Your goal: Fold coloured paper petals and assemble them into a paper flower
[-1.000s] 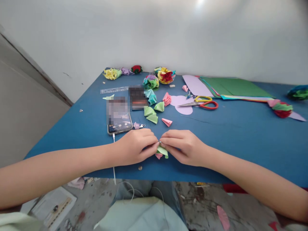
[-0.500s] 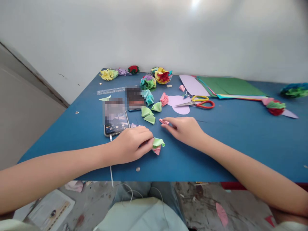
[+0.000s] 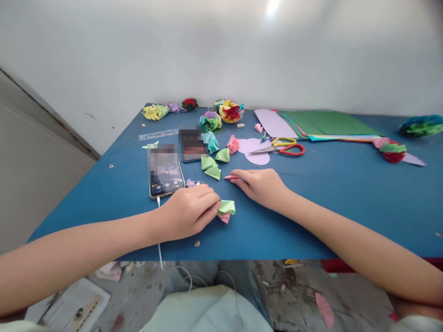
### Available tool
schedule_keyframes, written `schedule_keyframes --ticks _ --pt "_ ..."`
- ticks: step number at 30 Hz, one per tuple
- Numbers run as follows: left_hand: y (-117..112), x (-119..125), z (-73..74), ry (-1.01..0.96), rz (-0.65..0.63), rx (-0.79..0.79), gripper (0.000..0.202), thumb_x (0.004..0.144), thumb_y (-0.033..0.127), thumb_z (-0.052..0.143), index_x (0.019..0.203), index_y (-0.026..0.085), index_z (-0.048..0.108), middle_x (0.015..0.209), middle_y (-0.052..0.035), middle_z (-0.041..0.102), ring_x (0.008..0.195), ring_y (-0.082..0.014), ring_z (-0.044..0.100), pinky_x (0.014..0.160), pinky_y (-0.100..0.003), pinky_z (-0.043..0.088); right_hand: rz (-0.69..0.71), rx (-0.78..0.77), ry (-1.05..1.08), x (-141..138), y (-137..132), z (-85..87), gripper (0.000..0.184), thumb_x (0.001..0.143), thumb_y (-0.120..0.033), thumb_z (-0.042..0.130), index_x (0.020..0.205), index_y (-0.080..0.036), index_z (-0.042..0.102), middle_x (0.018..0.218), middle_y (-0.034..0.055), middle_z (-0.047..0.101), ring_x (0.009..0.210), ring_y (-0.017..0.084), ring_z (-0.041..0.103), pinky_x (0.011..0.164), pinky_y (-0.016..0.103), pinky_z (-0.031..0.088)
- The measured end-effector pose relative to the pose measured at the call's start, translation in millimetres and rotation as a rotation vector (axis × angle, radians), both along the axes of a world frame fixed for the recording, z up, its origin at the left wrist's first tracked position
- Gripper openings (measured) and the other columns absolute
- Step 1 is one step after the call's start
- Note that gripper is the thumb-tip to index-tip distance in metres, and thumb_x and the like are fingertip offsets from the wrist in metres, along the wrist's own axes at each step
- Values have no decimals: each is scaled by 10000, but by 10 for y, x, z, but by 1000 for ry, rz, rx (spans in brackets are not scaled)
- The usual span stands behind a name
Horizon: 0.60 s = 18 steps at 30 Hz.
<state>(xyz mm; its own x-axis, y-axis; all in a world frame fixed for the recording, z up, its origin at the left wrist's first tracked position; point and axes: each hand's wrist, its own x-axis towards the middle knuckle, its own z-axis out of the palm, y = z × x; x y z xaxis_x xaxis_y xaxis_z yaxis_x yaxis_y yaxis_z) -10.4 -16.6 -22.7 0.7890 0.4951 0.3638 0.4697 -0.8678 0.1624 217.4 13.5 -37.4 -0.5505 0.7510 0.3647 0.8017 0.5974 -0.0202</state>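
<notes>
My left hand (image 3: 194,207) is closed on a green and pink paper flower (image 3: 227,207), low over the front of the blue table (image 3: 297,235). Its fingers cover the flower's left end. Between the thumb and forefinger of my right hand (image 3: 261,182) is a small folded pink paper piece (image 3: 230,177), its tip pointing left. Several green folded paper cones (image 3: 212,172) lie just beyond the two hands. A pink paper cone (image 3: 233,144) and a teal crumpled paper piece (image 3: 212,142) sit behind them.
Scissors (image 3: 277,146) with yellow and red handles lie on a purple paper cutout (image 3: 258,157). A phone (image 3: 166,177) on a white cable and a second phone (image 3: 194,150) are at left. Crepe flowers (image 3: 231,111) and coloured sheets (image 3: 332,123) line the back.
The pink piece in my right hand has turned and shifted slightly left. My left hand keeps its hold on the paper flower. The whole view has shifted a little.
</notes>
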Motion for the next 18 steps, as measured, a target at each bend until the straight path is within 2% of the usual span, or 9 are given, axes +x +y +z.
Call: schedule_keyframes --ticks 4,7,9,12,15,18 --pt "-7 -1 2 -2 -11 65 229 899 210 360 798 141 553 685 -32 529 676 -138 474 598 -250 366 58 23 -28 25 53 -4 261 924 -279 363 982 -197 604 830 46 652 714 145 601 547 228 365" --pt "-20 2 8 -24 -29 75 223 895 193 368 768 141 544 664 -26 513 659 -129 456 607 -243 375 123 -20 92 41 91 3 224 907 -239 394 1040 -168 559 926 68 620 816 157 580 667 248 427" --pt "-28 3 15 -34 -38 76 213 891 181 375 761 140 540 662 -25 508 656 -126 446 613 -239 379 188 -74 159 41 97 7 219 906 -235 392 1043 -153 542 913 74 604 803 154 564 714 265 442" --pt "-33 0 25 -25 -47 119 206 885 179 390 753 136 541 659 -31 505 654 -132 438 605 -245 378 256 -97 186 24 74 10 211 910 -232 377 987 -144 553 844 67 584 751 148 541 708 272 446" --pt "-34 -3 29 -11 -55 162 205 881 182 397 747 132 544 655 -35 506 648 -137 435 590 -251 376 253 -23 190 -3 25 7 185 894 -255 420 940 -151 566 850 75 581 770 162 531 694 279 442" --pt "-35 -1 29 -2 -51 170 221 888 191 380 748 137 543 651 -35 511 643 -138 443 585 -249 378 268 -3 191 -38 -31 4 208 887 -262 443 1038 -153 536 865 78 600 789 174 532 711 298 436"
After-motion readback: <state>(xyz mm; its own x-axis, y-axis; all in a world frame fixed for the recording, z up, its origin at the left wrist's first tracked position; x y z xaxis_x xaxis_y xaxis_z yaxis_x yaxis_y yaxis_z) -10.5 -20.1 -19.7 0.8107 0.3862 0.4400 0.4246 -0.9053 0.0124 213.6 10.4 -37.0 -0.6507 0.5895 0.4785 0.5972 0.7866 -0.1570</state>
